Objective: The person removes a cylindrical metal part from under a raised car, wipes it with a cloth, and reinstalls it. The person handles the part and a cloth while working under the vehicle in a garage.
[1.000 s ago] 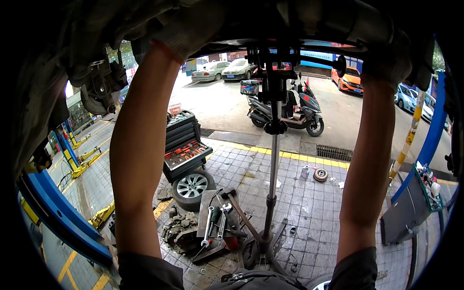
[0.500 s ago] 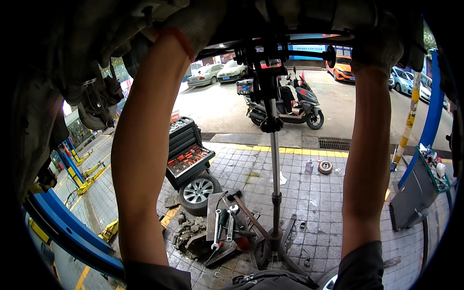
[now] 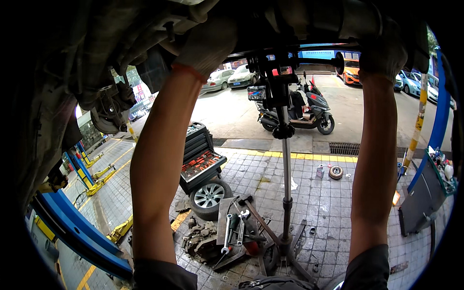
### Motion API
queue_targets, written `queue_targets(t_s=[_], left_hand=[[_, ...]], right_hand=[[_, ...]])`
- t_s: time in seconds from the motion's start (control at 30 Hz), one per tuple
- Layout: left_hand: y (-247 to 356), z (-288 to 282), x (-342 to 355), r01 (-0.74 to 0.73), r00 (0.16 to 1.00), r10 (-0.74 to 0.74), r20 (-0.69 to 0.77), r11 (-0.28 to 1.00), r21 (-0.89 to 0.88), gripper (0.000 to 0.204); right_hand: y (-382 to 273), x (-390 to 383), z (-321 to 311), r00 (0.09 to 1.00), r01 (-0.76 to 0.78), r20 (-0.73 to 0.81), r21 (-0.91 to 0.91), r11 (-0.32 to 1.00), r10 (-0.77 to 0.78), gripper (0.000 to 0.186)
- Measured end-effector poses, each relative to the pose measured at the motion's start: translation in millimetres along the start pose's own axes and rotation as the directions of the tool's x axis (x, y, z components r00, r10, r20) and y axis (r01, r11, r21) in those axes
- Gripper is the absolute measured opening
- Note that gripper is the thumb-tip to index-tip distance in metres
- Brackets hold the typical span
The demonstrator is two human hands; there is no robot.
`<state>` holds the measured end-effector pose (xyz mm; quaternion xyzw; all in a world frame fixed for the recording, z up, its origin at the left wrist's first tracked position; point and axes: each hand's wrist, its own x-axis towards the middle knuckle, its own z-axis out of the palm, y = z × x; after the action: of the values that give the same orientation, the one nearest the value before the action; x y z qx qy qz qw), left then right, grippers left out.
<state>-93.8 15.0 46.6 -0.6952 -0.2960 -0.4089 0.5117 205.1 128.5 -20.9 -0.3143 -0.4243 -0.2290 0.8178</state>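
Left hand (image 3: pixel 208 46) and right hand (image 3: pixel 384 57), both gloved, up under the vehicle's underbody (image 3: pixel 154 29)!
Left's in the dark at upper centre, red cuff (image 3: pixel 191 72) showing; right's near a dark cylindrical part (image 3: pixel 356 20), upper right. Shadow swallows both grips: can't tell wide, narrow or holding. Between them the jack stand (image 3: pixel 286 169) rises towards the underbody; 2 wrenches (image 3: pixel 226 234) lie lower centre, left of its base.

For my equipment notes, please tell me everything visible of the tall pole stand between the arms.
The pole stand looks metal: dark bracketed head, black collar, shiny rod, darker lower tube, splayed legs. It stands upright on tiled floor. A brown handle passes near its base; contact there, and with the vehicle underside, is unclear.
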Motion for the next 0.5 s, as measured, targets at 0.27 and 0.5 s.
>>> queue_targets(t_s=[0.27, 0.5], left_hand=[[-9.8, 13.5, 17.4, -0.127, 0.991, 0.091, 0.097, 0.866, 0.483, 0.032], [-16.8, -4.0, 21.7, -0.063, 0.992, 0.049, 0.118, 0.991, 0.117, 0.032]], right_hand=[[12.7, 12.8, 1.6, 0.977, 0.205, -0.020, -0.175, 0.963, -0.212, 0.042], [-0.1, 12.6, 4.9, 1.000, -0.008, -0.027, 0.087, 0.996, 0.011, 0.033]])
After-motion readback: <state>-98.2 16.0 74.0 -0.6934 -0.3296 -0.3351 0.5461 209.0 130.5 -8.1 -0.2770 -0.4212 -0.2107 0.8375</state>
